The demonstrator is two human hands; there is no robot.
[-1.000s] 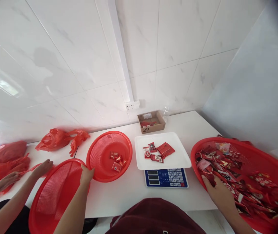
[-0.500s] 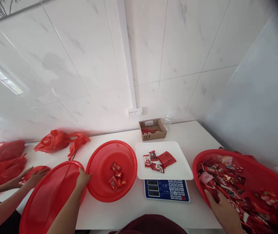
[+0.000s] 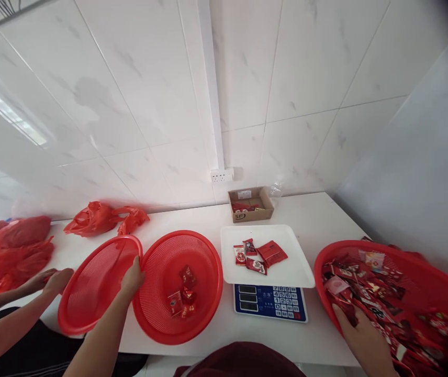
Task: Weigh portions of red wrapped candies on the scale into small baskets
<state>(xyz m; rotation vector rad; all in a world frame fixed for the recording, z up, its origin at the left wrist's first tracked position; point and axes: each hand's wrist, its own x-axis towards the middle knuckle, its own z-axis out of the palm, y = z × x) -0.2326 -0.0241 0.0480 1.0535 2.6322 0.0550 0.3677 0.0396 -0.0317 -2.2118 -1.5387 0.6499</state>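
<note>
Left hand point(image 3: 133, 276) pinches rim of tilted red basket point(image 3: 96, 280), right hand point(image 3: 359, 332) in candy basket point(image 3: 408, 267), can't tell its grip

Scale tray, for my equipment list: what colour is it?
The scale tray is white; see head view.

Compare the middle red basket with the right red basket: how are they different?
The middle basket holds only a few wrapped pieces; the right basket holds a large pile. The right hand is among the right basket's pieces; no hand touches the middle basket's pieces. Both baskets are red.
</note>
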